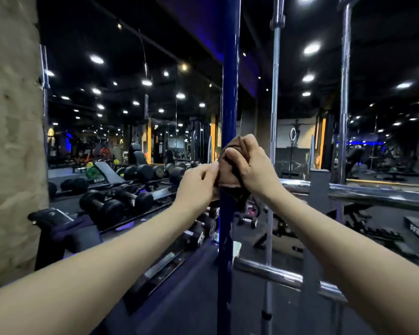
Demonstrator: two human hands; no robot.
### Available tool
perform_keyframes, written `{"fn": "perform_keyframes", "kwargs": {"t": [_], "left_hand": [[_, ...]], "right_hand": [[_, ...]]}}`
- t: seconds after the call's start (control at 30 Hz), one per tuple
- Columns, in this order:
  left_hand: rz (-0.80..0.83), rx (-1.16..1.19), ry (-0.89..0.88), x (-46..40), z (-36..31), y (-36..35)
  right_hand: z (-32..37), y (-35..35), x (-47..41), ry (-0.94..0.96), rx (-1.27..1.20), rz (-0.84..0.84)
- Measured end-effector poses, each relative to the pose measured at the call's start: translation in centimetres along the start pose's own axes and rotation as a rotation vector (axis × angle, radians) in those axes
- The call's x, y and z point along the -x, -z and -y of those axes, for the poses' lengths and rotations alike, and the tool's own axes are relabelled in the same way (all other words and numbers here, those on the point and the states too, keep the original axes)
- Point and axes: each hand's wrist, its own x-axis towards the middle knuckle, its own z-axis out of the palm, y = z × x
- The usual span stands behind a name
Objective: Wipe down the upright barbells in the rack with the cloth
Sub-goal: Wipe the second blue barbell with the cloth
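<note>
**Both hands on the cloth at the blue bar**

The right hand (pixel 248 165) grips a brown cloth (pixel 229 174) wrapped round the upright blue barbell (pixel 229 93), fingers curled tight over the fabric. The left hand (pixel 198 183) pinches the cloth's left edge between thumb and fingertips. Two chrome barbells (pixel 275 81) stand upright to the right, well apart from the hands, behind a horizontal chrome rack rail (pixel 373 193). Dumbbells (pixel 116 204) lie in rows on the left.

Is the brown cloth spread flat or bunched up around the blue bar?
Bunched: the brown cloth wraps the blue upright bar, gripped by the right hand.
</note>
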Motion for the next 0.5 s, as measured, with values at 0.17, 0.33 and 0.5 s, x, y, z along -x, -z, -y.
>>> {"fn": "perform_keyframes", "kwargs": {"t": [0.17, 0.33, 0.5], "left_hand": [[-0.038, -0.069, -0.128, 0.8, -0.2, -0.4], [-0.02, -0.029, -0.178, 1.9, 0.5, -0.4], [0.005, 0.06, -0.195, 3.0, 3.0, -0.9]], "right_hand": [[-1.1, -1.1, -0.1, 0.005, 0.058, -0.125], [-0.1, -1.9, 1.1, -0.006, 0.016, -0.121], [-0.7, -3.1, 3.4, 0.07, 0.162, -0.161]]}}
